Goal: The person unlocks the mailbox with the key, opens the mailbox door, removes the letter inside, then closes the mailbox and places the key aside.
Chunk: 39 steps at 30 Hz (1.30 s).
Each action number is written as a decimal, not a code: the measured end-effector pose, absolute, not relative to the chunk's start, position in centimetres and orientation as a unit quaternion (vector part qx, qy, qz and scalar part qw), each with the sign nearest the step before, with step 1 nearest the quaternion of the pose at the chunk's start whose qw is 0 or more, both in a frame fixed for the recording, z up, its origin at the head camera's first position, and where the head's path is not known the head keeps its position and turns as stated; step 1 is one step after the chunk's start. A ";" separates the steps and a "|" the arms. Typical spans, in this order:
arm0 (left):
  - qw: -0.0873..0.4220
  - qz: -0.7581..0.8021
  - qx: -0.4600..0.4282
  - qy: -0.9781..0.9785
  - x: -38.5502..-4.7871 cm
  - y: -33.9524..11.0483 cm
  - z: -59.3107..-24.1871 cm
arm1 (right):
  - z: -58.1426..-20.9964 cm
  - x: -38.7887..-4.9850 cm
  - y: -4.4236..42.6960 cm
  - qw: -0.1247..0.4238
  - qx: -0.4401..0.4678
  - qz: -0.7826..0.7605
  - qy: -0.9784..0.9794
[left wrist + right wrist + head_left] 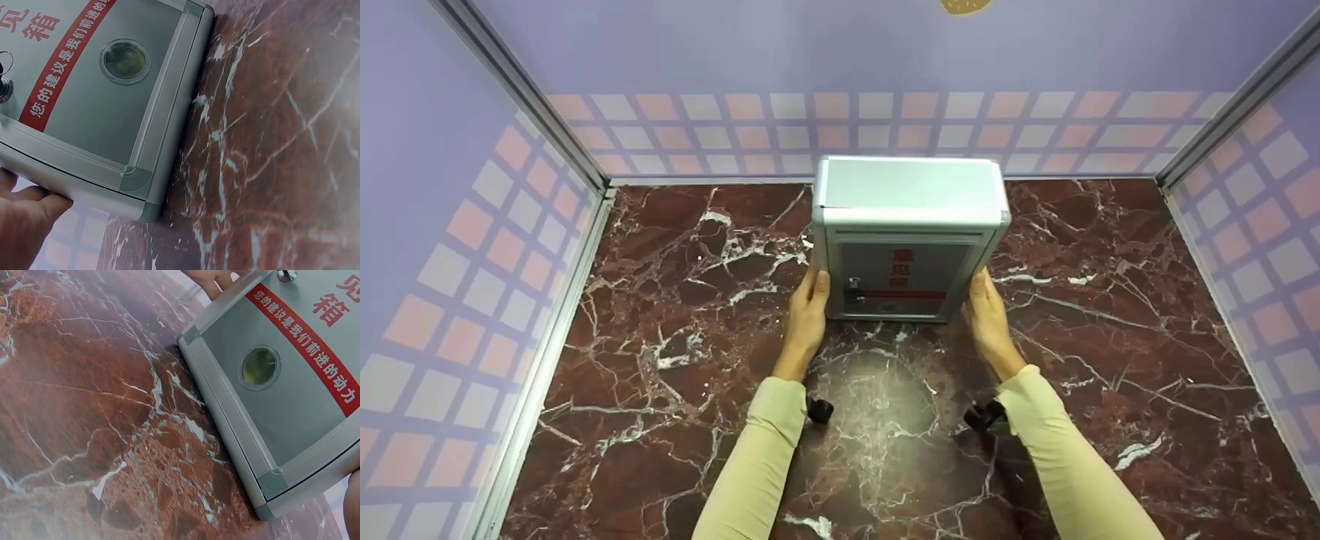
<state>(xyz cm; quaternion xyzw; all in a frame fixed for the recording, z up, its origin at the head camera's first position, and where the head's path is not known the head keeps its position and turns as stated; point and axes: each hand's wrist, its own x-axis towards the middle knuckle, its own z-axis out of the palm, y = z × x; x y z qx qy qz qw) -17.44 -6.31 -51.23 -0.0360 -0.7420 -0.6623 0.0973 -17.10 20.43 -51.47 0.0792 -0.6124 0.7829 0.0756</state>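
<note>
Hands [805, 319] gripping both sides — metal box [911, 225] between.

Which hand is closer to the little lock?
Left. The left hand touches the side of the box nearer the lock; the right hand touches its opposite side.

Rectangular silver-grey metal box [913, 219] marked in red; maroon marbled table [712, 322] veined white; lilac walls [780, 56] checked pink-and-white.

The box [911, 184] is between left fingers [821, 285] and right fingers [979, 286], before the wall [735, 52].
</note>
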 end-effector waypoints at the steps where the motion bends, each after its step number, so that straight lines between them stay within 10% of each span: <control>1: 0.096 -0.661 -0.035 -0.743 -17.4 -6.2 -51.3 | -51.5 -17.1 20.5 0.079 0.075 0.784 -0.612; 17: 0.120 -0.642 -0.099 -0.750 -18.1 -7.5 -51.6 | -51.4 -16.9 20.8 0.092 0.072 0.765 -0.633; 25: 0.143 -0.662 -0.234 -0.698 -20.0 -9.1 -49.3 | -48.8 -13.9 18.9 0.450 0.116 0.604 -0.648; 29: 0.149 -0.673 -0.261 -0.676 -21.4 -9.3 -50.0 | -47.5 -13.2 16.4 0.538 0.202 0.489 -0.657; 39: 0.120 -0.670 -0.258 -0.685 -19.8 -8.6 -47.8 | -50.7 -15.2 11.7 0.476 0.341 0.391 -0.710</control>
